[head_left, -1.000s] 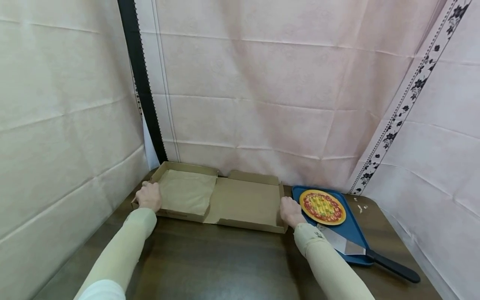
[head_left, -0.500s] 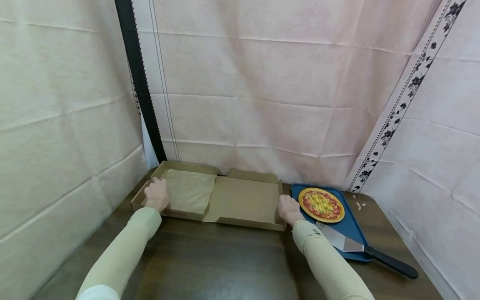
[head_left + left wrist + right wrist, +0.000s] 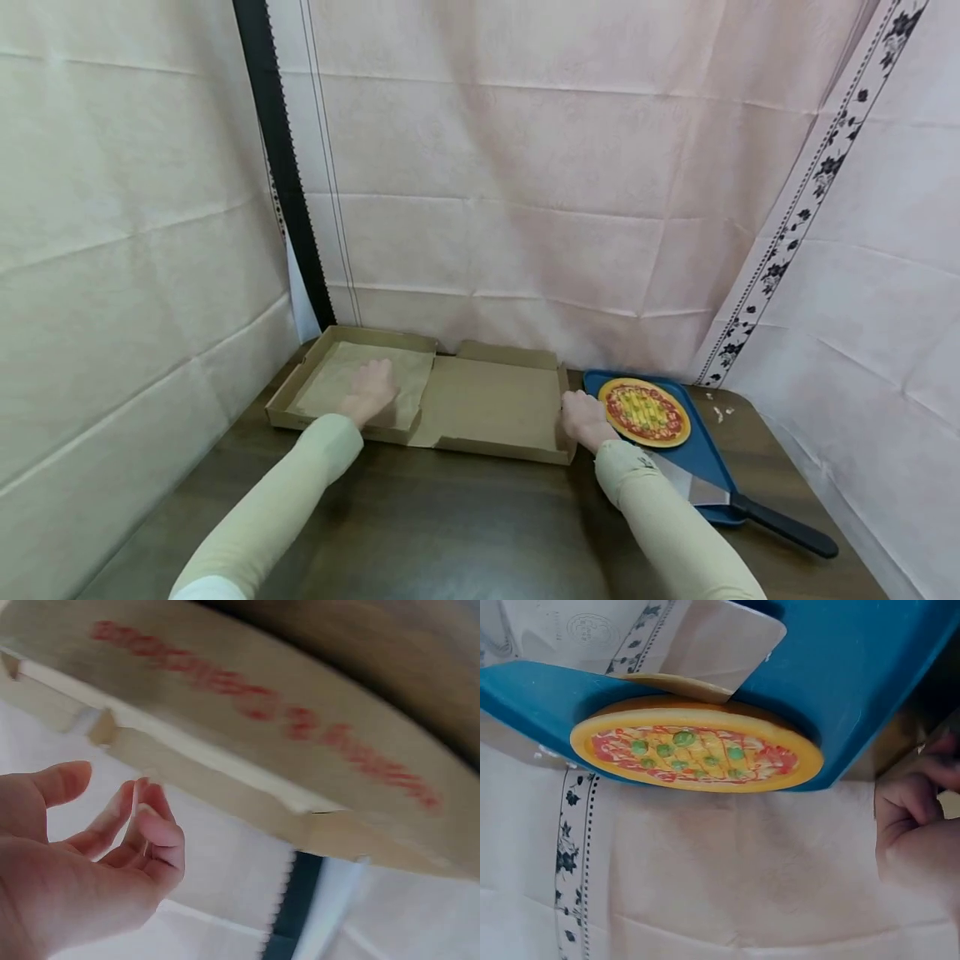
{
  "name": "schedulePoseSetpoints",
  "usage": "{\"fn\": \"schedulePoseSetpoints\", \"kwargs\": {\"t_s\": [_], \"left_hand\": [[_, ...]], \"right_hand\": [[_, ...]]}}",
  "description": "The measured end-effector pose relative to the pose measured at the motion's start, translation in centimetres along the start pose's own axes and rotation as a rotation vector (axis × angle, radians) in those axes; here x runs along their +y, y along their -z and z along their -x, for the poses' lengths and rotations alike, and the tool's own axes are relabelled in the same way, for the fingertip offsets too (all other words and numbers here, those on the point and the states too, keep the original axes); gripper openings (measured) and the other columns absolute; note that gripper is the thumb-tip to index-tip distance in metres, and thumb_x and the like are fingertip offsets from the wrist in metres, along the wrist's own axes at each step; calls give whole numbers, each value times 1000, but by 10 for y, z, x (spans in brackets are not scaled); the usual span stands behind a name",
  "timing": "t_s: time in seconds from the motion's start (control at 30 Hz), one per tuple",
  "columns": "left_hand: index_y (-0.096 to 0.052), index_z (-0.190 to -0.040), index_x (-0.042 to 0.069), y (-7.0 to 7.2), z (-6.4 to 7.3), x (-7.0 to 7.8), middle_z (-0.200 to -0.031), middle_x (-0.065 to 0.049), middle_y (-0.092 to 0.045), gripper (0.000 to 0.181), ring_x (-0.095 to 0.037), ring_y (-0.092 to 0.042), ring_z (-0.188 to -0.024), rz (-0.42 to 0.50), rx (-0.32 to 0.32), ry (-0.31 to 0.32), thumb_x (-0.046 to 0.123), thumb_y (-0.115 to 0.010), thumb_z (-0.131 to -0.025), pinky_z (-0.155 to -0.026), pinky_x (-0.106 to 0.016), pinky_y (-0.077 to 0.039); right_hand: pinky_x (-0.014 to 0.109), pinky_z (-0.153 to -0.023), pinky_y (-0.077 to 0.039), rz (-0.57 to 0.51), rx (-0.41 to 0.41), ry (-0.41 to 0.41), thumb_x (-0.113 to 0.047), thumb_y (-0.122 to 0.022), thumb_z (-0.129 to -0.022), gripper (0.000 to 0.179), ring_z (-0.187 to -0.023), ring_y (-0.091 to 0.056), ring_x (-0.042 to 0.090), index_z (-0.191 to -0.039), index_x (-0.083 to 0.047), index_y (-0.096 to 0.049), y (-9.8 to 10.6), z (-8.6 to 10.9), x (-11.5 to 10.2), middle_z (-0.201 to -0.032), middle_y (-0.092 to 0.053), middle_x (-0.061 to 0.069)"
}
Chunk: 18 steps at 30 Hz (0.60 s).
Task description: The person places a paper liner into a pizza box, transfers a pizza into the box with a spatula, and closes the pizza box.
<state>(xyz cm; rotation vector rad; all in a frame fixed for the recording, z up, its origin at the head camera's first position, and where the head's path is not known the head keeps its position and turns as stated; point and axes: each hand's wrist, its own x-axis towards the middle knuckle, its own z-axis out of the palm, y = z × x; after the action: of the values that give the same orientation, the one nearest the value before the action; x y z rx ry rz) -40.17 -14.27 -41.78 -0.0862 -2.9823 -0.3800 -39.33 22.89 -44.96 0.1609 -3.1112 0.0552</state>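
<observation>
head view: your left hand (image 3: 371, 390), fingers loosely bent and pinching nothing, is over the paper (image 3: 411, 379) in the unfolded box (image 3: 495, 404). your right hand (image 3: 585, 417) pinches the box's right edge, probably steadying it, near the pizza (image 3: 645, 412) on its tray (image 3: 705, 450).

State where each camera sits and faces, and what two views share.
Head: worn on the head, facing forward and down over cardboard box and blue tray; left hand, right hand and sleeves show.
Left wrist: worn there, facing the box's red lettering; the left hand shows.
Right wrist: worn there, facing pizza and spatula; part of the right hand shows.
Shared by head and right wrist: pizza, tray.
</observation>
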Motion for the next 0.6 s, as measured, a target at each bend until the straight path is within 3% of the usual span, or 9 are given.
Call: {"fn": "schedulePoseSetpoints", "kwargs": {"t_s": [0.1,0.17,0.27,0.37,0.43,0.6], "left_hand": [[-55,-63,7,-1,1,24,-70,-10,-62,29,-25,-59,-67,27,4,-97,10,-51,-92,-63,-41,-52],[-58,-68,6,-3,3,41,-72,-9,-61,31,-25,-58,-71,42,1,-160,15,-49,-97,-67,-39,-51],[-65,-88,0,-7,6,66,-93,-16,-67,32,-33,-62,-93,65,-11,-237,23,-48,-101,-86,-44,-52],[-63,-111,0,-11,9,90,-120,-19,-63,40,-38,-53,-118,9,-34,-293,33,-43,-103,-104,-51,-41],[-58,-126,1,-14,12,106,-133,-18,-57,49,-38,-48,-128,-17,-73,-323,40,-37,-104,-111,-52,-35],[-47,-142,8,-27,21,148,-147,-12,-47,60,-32,-38,-140,-54,-176,-425,48,-24,-104,-117,-50,-27]], "right_hand": [[36,-49,-43,-15,15,1,-14,-55,-95,22,-58,-56,23,-75,-8,-61,9,1,6,-70,-59,12],[34,-48,-40,-43,19,-6,-18,-54,-97,27,-55,-54,22,-73,-8,-59,15,3,10,-67,-58,11],[34,-46,-38,-76,69,-2,-21,-52,-99,33,-52,-52,22,-68,-9,-56,28,5,17,-63,-55,10],[36,-47,-40,-94,124,-7,-24,-51,-100,38,-53,-54,25,-65,-10,-52,41,6,25,-61,-53,11],[38,-49,-42,-97,153,-12,-27,-50,-100,41,-54,-56,27,-63,-10,-51,49,6,31,-61,-54,11],[39,-52,-41,-111,176,-51,-32,-47,-101,45,-56,-56,26,-62,-10,-49,64,10,47,-60,-50,9]]}}
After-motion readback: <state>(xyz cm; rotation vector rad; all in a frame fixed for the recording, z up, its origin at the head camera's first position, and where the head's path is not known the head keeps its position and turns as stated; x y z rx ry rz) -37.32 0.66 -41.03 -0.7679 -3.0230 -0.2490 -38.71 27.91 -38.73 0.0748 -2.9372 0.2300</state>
